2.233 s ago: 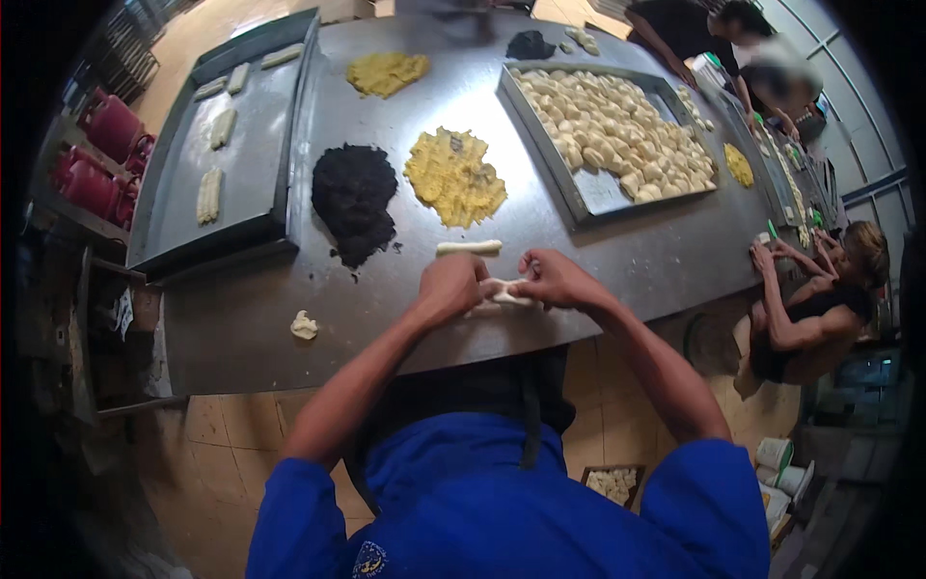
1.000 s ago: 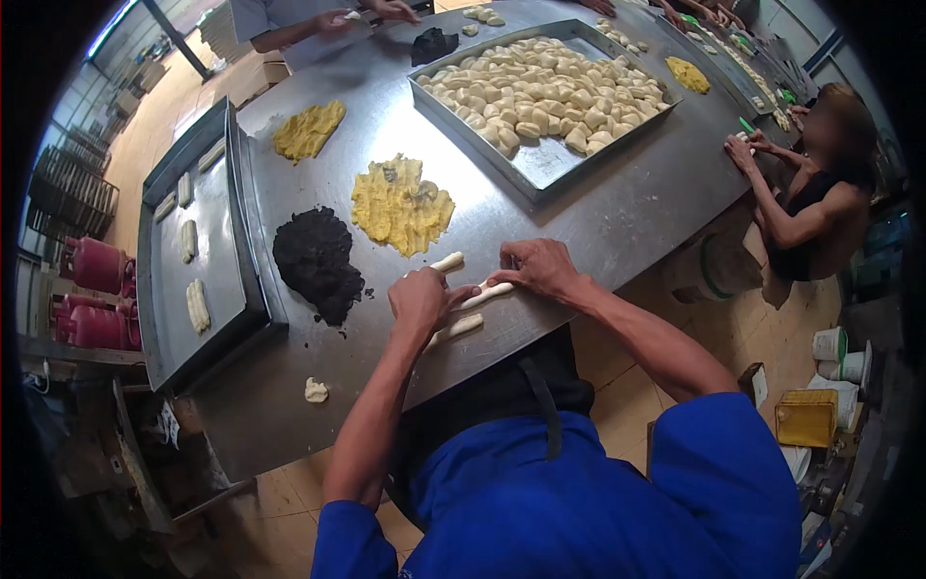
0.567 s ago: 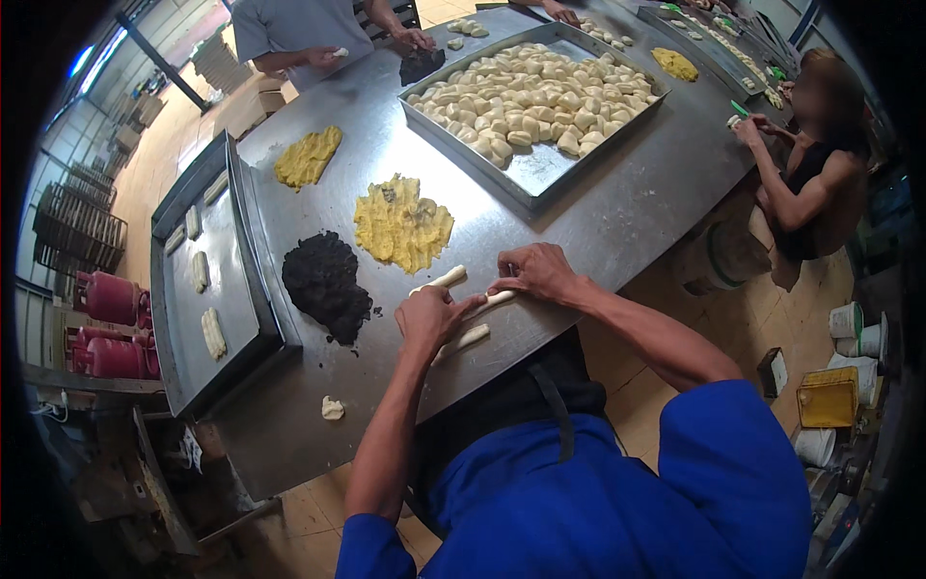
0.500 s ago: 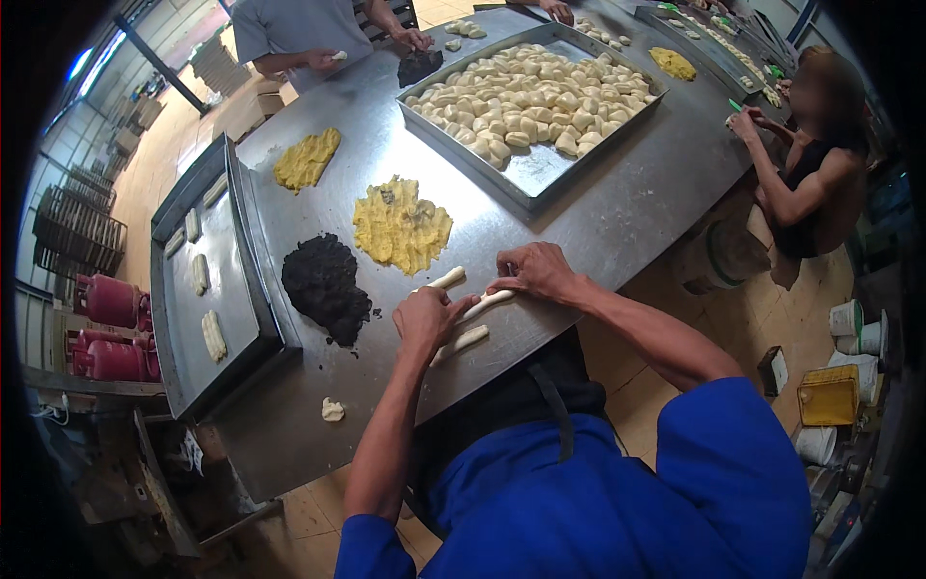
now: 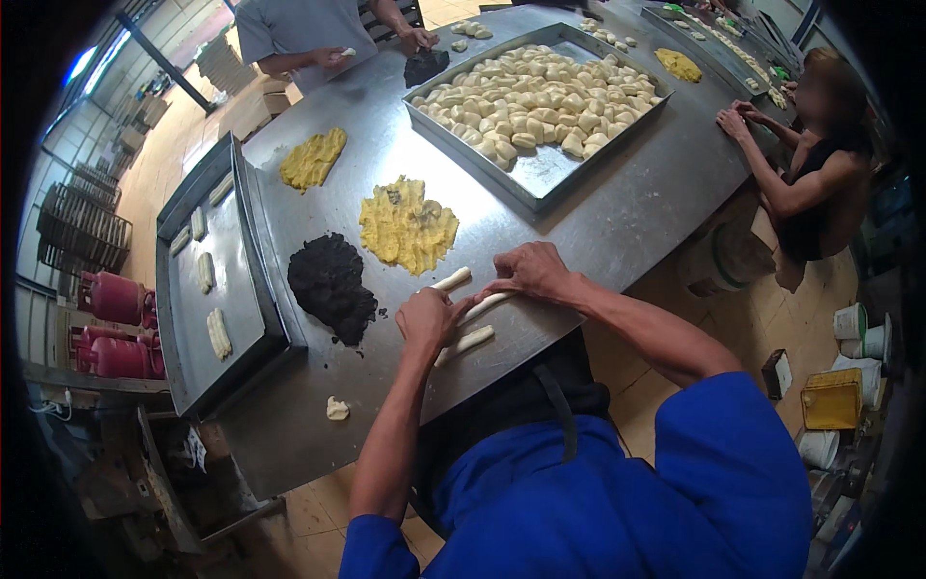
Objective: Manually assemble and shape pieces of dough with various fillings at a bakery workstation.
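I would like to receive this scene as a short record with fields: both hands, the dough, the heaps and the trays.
Left hand: fingers on middle strip
Right hand: fingers at its right end
Far strip: on table, partly hidden by left hand
Near strip: on table, closest to wearer
Dark heap: between left tray and nearest yellow heap
Left tray: five dough pieces
Right tray: many dough lumps

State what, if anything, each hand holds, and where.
The left hand and right hand touch opposite ends of the middle pale, slim dough strip; gripping or pressing cannot be told.
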A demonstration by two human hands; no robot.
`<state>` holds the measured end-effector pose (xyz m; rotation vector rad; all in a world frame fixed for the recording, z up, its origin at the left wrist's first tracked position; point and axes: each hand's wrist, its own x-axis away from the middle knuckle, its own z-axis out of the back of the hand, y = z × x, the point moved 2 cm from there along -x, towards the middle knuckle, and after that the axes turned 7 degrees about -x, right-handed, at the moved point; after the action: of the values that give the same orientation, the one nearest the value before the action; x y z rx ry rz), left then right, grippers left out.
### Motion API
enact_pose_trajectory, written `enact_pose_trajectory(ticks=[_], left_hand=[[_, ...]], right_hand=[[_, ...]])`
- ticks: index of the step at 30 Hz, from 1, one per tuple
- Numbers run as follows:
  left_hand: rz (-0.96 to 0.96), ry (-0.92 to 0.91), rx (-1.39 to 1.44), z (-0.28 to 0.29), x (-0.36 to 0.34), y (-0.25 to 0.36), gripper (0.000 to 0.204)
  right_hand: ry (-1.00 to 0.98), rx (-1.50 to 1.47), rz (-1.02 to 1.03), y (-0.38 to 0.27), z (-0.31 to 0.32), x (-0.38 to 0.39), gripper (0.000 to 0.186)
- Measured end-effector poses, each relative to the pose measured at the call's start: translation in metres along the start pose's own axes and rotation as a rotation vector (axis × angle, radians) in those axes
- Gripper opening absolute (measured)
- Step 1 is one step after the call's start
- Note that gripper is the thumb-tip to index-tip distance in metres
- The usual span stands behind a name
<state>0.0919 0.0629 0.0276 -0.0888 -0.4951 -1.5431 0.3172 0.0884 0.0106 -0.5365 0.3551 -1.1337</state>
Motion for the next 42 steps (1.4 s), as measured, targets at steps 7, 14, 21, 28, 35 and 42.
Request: enact_pose_trajectory(ticks=[7, 14, 21, 28, 35, 42], left_hand=[[-0.021, 0.057, -0.011, 0.001, 0.001, -0.006, 0.073], [0.009, 0.021, -0.056, 0.005, -0.001, -0.004, 0.075], [0.026, -0.045, -0.004, 0.01, -0.003, -0.006, 0.08], [-0.014, 0.037, -0.119, 0.006, -0.003, -0.005, 0.079], [0.061, -0.03, 0.111, 0.003, 0.007, -0.019, 0.068], [0.056, 0.15, -0.002, -0.003, 0.011, -0.019, 0.069]], right_hand=[[-0.053, -0.014, -0.027, 0.0, 0.004, -0.006, 0.063], [-0.065, -0.013, 0.025, 0.001, 0.003, -0.013, 0.062], [-0.137, -0.009, -0.022, 0.0, 0.009, -0.018, 0.062], [-0.161, -0.004, -0.008, -0.002, 0.007, -0.023, 0.061], [-0.209, -0.154, -0.067, 0.004, 0.015, -0.023, 0.061], [0.041, -0.085, 0.05, -0.001, 0.013, -0.012, 0.059]])
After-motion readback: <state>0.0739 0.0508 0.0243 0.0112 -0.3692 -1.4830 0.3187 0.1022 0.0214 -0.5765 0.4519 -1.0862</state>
